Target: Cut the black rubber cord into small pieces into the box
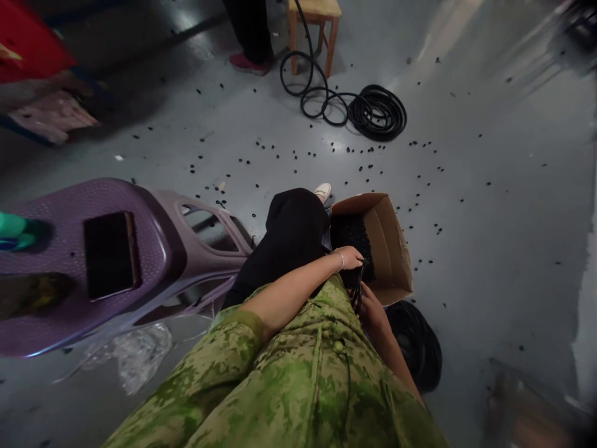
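Observation:
My left hand (349,256), with a bracelet at the wrist, reaches across my lap to the edge of an open cardboard box (392,249). Its fingers are closed on the upper end of a looped black rubber cord (357,291). Just below, my right hand (372,306) is curled around the lower part of the same cord; some of its fingers are hidden. Many small black pieces (349,231) fill the bottom of the box, which stands against my leg.
To the left, a purple plastic stool (153,218) carries a phone (109,255). A black hose coil (379,113) lies ahead, near a wooden stool (321,9) and another person's shoe (249,64). Small black rings dot the floor. A black bundle (420,348) sits behind the box.

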Demonstrator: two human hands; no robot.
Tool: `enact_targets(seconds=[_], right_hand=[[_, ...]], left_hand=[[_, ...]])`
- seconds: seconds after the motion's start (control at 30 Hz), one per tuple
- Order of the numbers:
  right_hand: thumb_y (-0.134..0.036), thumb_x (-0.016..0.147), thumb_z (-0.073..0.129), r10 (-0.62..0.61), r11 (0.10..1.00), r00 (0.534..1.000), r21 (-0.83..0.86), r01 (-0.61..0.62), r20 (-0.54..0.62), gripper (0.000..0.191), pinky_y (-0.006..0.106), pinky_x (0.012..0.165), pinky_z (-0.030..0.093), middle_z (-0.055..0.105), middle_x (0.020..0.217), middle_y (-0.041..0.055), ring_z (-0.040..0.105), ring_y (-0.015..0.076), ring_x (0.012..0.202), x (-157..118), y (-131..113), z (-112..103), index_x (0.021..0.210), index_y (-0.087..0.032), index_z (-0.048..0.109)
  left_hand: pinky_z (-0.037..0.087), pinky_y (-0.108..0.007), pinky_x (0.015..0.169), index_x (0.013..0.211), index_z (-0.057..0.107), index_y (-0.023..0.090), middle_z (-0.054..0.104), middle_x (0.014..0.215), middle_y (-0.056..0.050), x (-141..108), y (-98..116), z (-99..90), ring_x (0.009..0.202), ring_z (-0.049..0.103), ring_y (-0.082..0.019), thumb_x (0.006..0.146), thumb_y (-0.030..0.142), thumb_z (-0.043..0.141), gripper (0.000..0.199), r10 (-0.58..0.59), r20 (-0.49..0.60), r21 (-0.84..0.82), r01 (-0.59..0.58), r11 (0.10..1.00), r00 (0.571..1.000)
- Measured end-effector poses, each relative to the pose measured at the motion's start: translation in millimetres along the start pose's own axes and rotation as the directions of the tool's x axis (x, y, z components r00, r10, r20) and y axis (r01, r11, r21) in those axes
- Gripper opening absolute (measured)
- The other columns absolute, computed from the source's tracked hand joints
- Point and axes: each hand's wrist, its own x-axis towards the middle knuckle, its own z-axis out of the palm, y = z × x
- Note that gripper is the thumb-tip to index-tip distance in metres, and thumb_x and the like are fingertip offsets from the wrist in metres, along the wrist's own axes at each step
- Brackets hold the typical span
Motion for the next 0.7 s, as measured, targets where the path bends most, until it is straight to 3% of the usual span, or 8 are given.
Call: enact_targets(seconds=[0.17,0.27,0.43,0.57,0.7], right_hand=[[-0.062,0.073,0.062,0.068,0.998,0.998,0.015,-0.068,-0.009,0.062,0.039,0.066,0.053,0.075,0.096,0.01,0.071,0.0288,0.082,4,-4,3,0.121,-0.022,0.067],[-0.051,0.065,0.072,0.021,0.996,0.998,-0.08,-0.026,-0.053,0.058,0.035,0.065,0.05,0.074,0.092,0.006,0.067,0.026,0.079,4,-9,10,0.116,-0.023,0.068],[-0.036,0.062,0.06,-0.062,0.965,0.991,-0.259,0.029,-0.117,0.044,0.03,0.064,0.045,0.071,0.08,0.0027,0.058,0.0218,0.076,4,-19,23,0.101,-0.02,0.071],[-0.028,0.052,0.055,0.039,0.976,0.995,-0.208,-0.059,-0.097,0.046,0.027,0.063,0.041,0.067,0.075,0.0002,0.055,0.019,0.071,0,-28,19,0.094,-0.02,0.07],[-0.026,0.047,0.054,0.136,0.974,0.989,-0.178,-0.143,-0.051,0.042,0.027,0.058,0.036,0.063,0.069,0.0002,0.051,0.0185,0.067,-3,-34,12,0.086,-0.021,0.069]], left_hand=[[0.052,-0.022,0.087,0.128,0.069,0.035,0.074,0.12,0.005,-1,2,-1.0,0.109,0.068,-0.017,0.09,0.037,0.056,0.04,0.033,-0.003,0.034,-0.033,0.999,0.999],[0.051,-0.022,0.091,0.127,0.069,0.037,0.073,0.123,0.006,-2,3,-1.5,0.113,0.067,-0.018,0.09,0.037,0.056,0.039,0.049,-0.007,0.046,-0.049,0.998,0.999],[0.051,-0.025,0.092,0.124,0.071,0.032,0.073,0.122,0.003,-7,7,-3.7,0.113,0.066,-0.019,0.093,0.038,0.053,0.036,0.083,0.016,0.098,-0.084,0.992,0.996],[0.051,-0.029,0.094,0.12,0.069,0.027,0.072,0.123,-0.002,-8,8,-1.9,0.114,0.065,-0.02,0.092,0.037,0.054,0.033,0.087,-0.013,0.169,-0.083,0.982,0.996],[0.051,-0.029,0.091,0.11,0.071,0.027,0.072,0.119,-0.002,-8,8,1.9,0.112,0.066,-0.022,0.09,0.035,0.057,0.026,0.13,0.045,0.239,-0.137,0.961,0.99]])
